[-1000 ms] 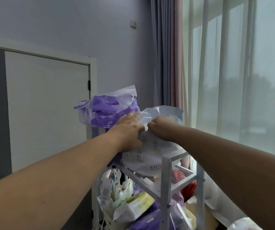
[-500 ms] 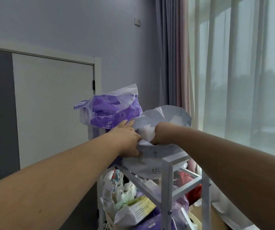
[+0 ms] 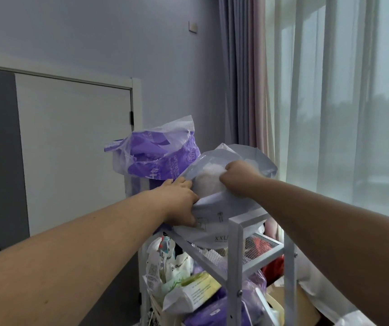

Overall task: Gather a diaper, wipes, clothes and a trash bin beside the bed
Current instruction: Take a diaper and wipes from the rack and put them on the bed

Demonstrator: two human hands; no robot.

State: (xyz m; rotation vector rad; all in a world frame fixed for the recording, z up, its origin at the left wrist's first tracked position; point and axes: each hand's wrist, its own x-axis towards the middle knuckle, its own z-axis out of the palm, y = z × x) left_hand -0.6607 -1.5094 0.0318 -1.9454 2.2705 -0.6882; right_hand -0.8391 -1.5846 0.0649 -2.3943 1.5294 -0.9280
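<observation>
A pale grey diaper pack [image 3: 214, 220] marked XXL lies on the top shelf of a white metal cart [image 3: 235, 236]. My left hand [image 3: 180, 201] grips the near edge of the pack's torn opening. My right hand [image 3: 234, 174] reaches into the opening, fingers curled round a white diaper [image 3: 208, 178] that shows inside. Behind them stands a purple and white pack [image 3: 160, 152]. A wipes pack [image 3: 192, 295] with a green and yellow label lies on the lower shelf.
The cart's lower shelf is crowded with bottles [image 3: 174, 267], pouches and purple packs. A white door [image 3: 76, 147] is at the left, curtains [image 3: 247, 74] and a sheer-covered window [image 3: 341, 109] at the right. A cardboard box [image 3: 289, 300] sits on the floor by the cart.
My right hand has pushed deeper into the grey pack and the opening has spread wider, baring the white diaper. My left hand has kept its hold on the pack's edge.
</observation>
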